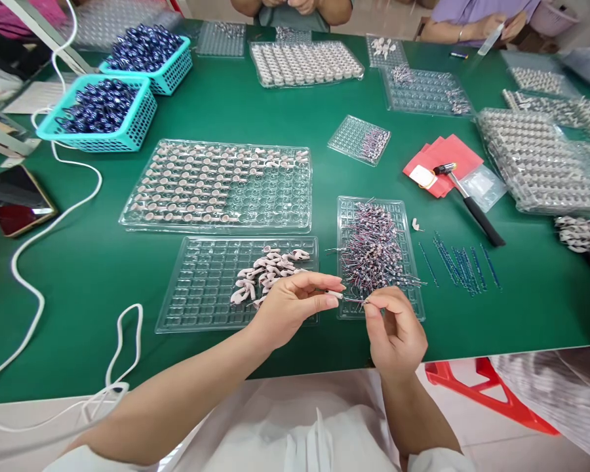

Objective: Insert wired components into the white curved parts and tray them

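Between the thumb and fingers of my left hand (292,305) is a small white earbud housing (334,295). My right hand (397,337) pinches thin wires (356,300) that stretch toward the housing; whether they join it is too small to tell. Both hands are above the front of a clear tray (413,262) heaped with tiny wired parts (373,246). Behind my left hand, loose white earbud housings (265,269) are piled on another clear tray (201,282). Farther back, a larger clear tray (275,196) holds rows of similar pieces.
Blue tweezer-like strips (465,269), a black-handled hammer (476,210) and red sheets (440,160) lie right. Stacked trays (531,157) stand beyond. Turquoise baskets (132,121) with dark blue parts, a phone (17,200) and a white cable (34,288) are left. Two people sit opposite.
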A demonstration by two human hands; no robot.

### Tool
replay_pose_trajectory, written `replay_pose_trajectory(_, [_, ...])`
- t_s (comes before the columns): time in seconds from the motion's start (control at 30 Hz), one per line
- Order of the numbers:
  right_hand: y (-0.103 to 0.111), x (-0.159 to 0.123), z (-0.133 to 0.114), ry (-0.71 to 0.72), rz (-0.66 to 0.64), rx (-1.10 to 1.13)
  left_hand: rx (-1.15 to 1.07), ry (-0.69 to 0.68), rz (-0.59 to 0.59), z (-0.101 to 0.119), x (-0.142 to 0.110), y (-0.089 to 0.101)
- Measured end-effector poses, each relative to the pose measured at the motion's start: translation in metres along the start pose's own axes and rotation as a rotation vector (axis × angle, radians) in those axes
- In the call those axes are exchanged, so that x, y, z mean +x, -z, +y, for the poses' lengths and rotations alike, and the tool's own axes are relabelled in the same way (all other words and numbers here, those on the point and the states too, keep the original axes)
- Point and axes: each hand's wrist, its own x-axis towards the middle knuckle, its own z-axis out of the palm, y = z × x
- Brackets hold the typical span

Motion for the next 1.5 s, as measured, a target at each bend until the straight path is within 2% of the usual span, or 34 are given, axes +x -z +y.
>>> replay_pose_trajectory(0.5, [-0.001,0.000,0.000,-0.007,-0.028,-0.016,0.005,-0.002,-0.016,-0.003,0.000,0.001])
replay_pose_trajectory(0.73, [-0.002,0.002,0.000,0.092,-0.063,-0.097,0.025,-0.017,0.007,-0.003,-0.002,-0.002])
replay_pose_trajectory(0.87, [-0.003,0.005,-0.001,0.165,-0.104,-0.148,0.052,-0.066,0.006,-0.005,-0.004,-0.004])
replay_pose_trajectory(1.1, [-0.004,0.005,0.000,0.182,-0.140,-0.179,0.221,-0.276,0.000,-0.010,-0.003,-0.002])
replay_pose_trajectory(1.5, [-0.002,0.004,0.007,0.180,-0.223,-0.112,0.466,-0.372,-0.066,-0.009,-0.001,0.007])
